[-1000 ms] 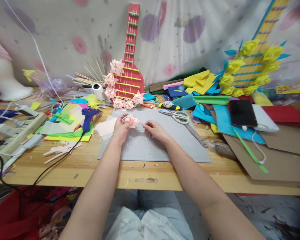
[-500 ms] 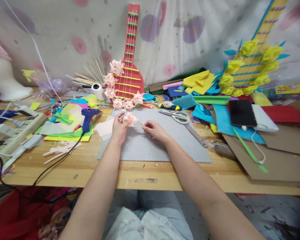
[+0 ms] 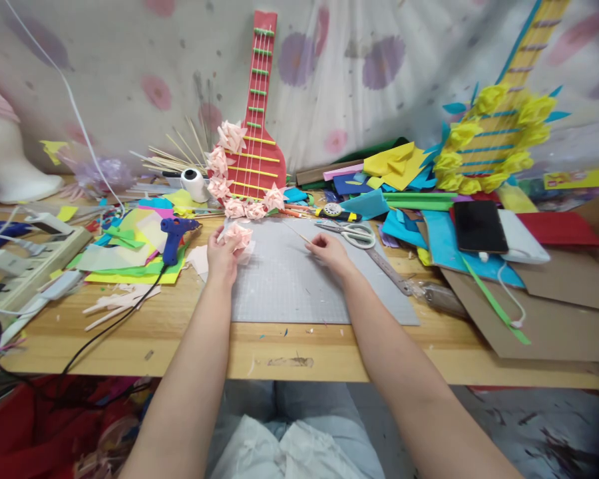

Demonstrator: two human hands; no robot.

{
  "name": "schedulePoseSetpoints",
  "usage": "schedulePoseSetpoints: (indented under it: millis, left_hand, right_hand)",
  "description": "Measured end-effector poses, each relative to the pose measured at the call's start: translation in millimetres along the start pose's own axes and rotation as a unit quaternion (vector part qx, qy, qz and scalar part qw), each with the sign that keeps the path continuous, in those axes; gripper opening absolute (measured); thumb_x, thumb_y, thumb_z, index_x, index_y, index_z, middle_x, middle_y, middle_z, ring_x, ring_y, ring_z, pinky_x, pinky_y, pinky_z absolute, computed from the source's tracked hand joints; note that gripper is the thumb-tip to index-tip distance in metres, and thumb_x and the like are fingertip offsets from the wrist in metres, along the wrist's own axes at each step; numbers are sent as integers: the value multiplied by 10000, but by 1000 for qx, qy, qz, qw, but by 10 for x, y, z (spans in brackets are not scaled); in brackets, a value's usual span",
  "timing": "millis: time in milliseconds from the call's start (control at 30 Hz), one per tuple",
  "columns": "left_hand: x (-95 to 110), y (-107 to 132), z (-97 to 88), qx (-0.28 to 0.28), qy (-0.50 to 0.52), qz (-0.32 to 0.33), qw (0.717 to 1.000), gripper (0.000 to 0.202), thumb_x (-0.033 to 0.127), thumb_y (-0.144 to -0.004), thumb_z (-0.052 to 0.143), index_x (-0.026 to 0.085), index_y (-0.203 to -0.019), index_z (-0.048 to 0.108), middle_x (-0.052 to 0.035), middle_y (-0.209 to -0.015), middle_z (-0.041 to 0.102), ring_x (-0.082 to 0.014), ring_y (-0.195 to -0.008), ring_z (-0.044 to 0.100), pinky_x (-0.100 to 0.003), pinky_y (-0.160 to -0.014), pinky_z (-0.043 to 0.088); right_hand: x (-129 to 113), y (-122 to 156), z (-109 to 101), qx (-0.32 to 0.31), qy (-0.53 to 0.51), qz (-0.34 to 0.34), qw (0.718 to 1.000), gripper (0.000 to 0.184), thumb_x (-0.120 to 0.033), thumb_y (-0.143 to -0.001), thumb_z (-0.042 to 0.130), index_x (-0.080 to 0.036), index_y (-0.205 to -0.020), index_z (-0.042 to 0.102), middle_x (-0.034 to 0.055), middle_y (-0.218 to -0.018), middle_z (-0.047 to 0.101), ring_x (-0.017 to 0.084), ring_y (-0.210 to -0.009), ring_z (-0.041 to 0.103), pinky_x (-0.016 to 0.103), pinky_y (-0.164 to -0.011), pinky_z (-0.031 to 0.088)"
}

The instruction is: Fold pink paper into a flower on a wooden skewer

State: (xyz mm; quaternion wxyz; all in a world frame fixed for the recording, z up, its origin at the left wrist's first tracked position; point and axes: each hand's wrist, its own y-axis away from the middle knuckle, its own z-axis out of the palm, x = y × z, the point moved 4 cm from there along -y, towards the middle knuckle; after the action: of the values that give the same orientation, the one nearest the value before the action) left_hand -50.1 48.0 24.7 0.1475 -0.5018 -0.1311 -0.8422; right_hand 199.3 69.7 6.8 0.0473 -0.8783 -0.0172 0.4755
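Note:
My left hand [image 3: 223, 254] is closed around a pink paper flower [image 3: 238, 236], held above the left part of the grey cutting mat [image 3: 279, 293]. Between the fingertips of my right hand [image 3: 331, 253] is a thin wooden stick [image 3: 297, 231], its tip pointing up and left, apart from the flower. Pale pink paper sheets [image 3: 198, 261] lie beside and partly behind my left hand. Behind the mat leans a red paper guitar [image 3: 259, 159] with pink flowers along its lower edge. Scissors [image 3: 352, 233] rest on the mat past my right hand.
A blue glue gun [image 3: 172, 239] stands on coloured paper at the left, its cord running to the table edge. A ruler [image 3: 389, 271] lies across the mat's right side. Further right are a phone [image 3: 480, 227] and cardboard [image 3: 509, 326]. A yellow guitar [image 3: 499, 133] leans behind.
My hands have moved apart. The flower went left with my left hand, and the stick came away from it, moving right in my right hand.

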Motion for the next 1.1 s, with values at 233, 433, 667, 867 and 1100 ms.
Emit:
schedulePoseSetpoints:
  millis: [233, 433, 667, 867, 1100]
  left_hand:
    - [-158, 90, 118, 2, -132, 44, 990, 562, 207, -556, 690, 212, -1054, 429, -31, -923, 534, -87, -697, 559, -204, -615, 445]
    - [-237, 40, 242, -67, -219, 109, 967, 582, 144, -523, 677, 205, -1052, 442, -6, -845, 507, -113, -738, 538, -233, -663, 436]
    - [-117, -47, 590, -171, -441, 333, 816, 502, 45, -622, 514, 208, -1096, 484, -78, -976, 499, -218, -994, 455, -374, -919, 343]
    - [-314, -259, 904, -247, -483, 382, 749, 446, 48, -684, 445, 209, -1093, 522, -117, -1047, 511, -241, -1075, 436, -394, -982, 266]
    - [-485, -384, 993, -296, -516, 382, 708, 459, 137, -692, 515, 200, -1146, 495, -133, -1091, 496, -269, -1124, 407, -422, -989, 245]
  right_hand:
    - [93, -12, 34, 99, 42, 24, 994, 217, -403, -681, 515, -189, -650, 501, -2, -652, 531, 132, -618, 449, 254, -585, 319]
    - [98, 13, 22, 126, 9, 31, 991, 227, -419, -697, 499, -194, -672, 505, 12, -673, 540, 154, -655, 468, 266, -604, 343]
    - [75, -8, 16, 134, -18, 41, 990, 218, -419, -699, 490, -203, -667, 498, 23, -680, 539, 165, -671, 470, 270, -617, 361]
    - [69, -11, -48, 168, -78, 73, 980, 223, -419, -725, 449, -200, -681, 452, 25, -720, 545, 148, -673, 481, 265, -649, 384]
    - [84, -15, -47, 173, -94, 75, 978, 219, -413, -732, 442, -199, -687, 445, 17, -719, 539, 135, -667, 481, 253, -648, 386]
